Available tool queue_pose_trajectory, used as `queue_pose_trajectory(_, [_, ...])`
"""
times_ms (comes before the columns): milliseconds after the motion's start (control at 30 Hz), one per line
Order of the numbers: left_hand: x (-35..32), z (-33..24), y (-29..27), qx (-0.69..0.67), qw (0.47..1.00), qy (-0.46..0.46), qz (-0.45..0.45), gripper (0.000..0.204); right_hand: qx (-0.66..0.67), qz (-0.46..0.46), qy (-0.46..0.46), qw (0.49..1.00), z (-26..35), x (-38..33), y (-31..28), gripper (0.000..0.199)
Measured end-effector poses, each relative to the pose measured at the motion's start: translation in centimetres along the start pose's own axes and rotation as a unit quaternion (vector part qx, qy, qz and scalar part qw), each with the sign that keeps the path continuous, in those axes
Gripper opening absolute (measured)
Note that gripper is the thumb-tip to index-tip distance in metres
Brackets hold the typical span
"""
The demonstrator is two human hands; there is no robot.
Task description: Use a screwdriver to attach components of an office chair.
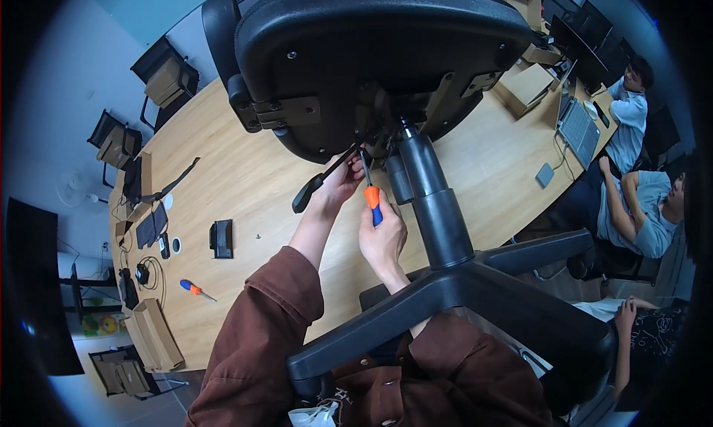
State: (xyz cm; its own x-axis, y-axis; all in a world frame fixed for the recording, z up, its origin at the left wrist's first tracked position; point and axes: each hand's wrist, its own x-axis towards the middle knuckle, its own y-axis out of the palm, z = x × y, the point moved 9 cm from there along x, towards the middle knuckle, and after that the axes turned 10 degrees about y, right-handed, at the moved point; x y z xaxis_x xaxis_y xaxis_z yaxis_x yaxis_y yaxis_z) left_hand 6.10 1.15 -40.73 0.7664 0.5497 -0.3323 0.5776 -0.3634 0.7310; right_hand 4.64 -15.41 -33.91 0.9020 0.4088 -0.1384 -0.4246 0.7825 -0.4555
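An office chair (394, 44) is tipped over on the table, its black seat underside turned toward me. From its mechanism the gas lift column (427, 167) slants down to the star base (512, 297), which lies across my forearms. My right hand (386, 241) grips a screwdriver (373, 197) with an orange and blue handle, its shaft pointing up at the mechanism. My left hand (343, 180) is closed beside the shaft, behind the black adjustment lever (308, 193). Its fingertips are partly hidden, as is the screwdriver's tip.
The wooden table (245, 293) carries a second screwdriver (197, 289), a black bracket-like part (221, 239), a small metal piece (258, 236), cables and an opened cardboard box (154, 334). At right are a laptop (579, 130), another box (529, 85) and several seated people (642, 212).
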Motion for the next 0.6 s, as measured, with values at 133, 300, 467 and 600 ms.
queue_pose_trajectory(133, [-0.1, -0.1, 0.5, -0.025, 1.000, -0.012, 0.014, 0.017, -0.023, -0.019, -0.019, 0.999, 0.5, -0.1, -0.4, 0.044])
queue_pose_trajectory(300, [-0.2, -0.1, 0.2, -0.006, 1.000, 0.006, -0.007, 0.016, -0.059, -0.046, -0.038, 0.996, 1.2, -0.6, -1.0, 0.044])
queue_pose_trajectory(467, [0.3, -0.1, 0.2, 0.028, 0.999, 0.019, 0.018, 0.015, -0.086, -0.060, -0.059, 0.993, 1.8, -0.6, -1.2, 0.043])
queue_pose_trajectory(600, [0.2, 0.1, 0.0, 0.022, 0.999, 0.000, 0.027, 0.016, -0.075, -0.053, -0.029, 0.995, 1.3, -0.1, -1.1, 0.044])
